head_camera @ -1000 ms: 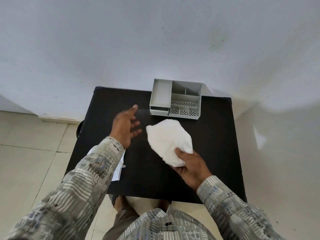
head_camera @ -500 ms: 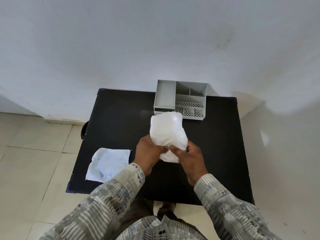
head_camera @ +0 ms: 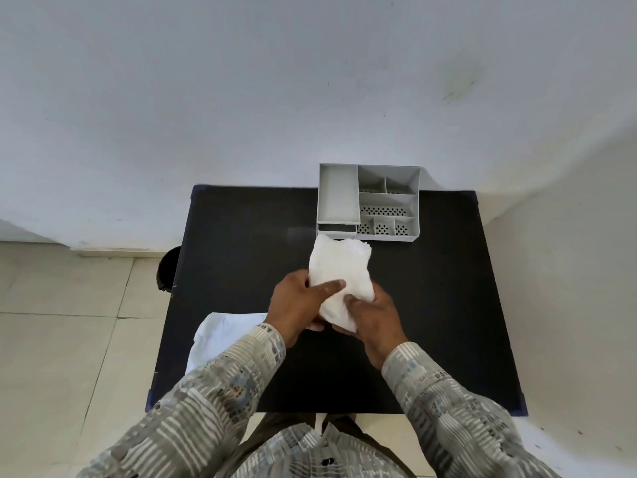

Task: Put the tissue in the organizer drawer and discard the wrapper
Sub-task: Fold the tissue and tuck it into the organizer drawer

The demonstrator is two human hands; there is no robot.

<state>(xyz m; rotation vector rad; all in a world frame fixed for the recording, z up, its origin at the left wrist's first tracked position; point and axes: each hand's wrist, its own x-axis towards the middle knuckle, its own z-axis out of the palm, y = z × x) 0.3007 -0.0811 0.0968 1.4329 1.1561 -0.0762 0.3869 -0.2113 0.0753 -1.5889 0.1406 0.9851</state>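
Both the left hand and the right hand are gripping the white tissue stack, fingers curled closed around it. It is hovering just before the grey organizer.

I can't read any words or numbers here. The white tissue has no print I can see. The gray organizer has only small round holes, no label. The wrapper looks plain white from my view.
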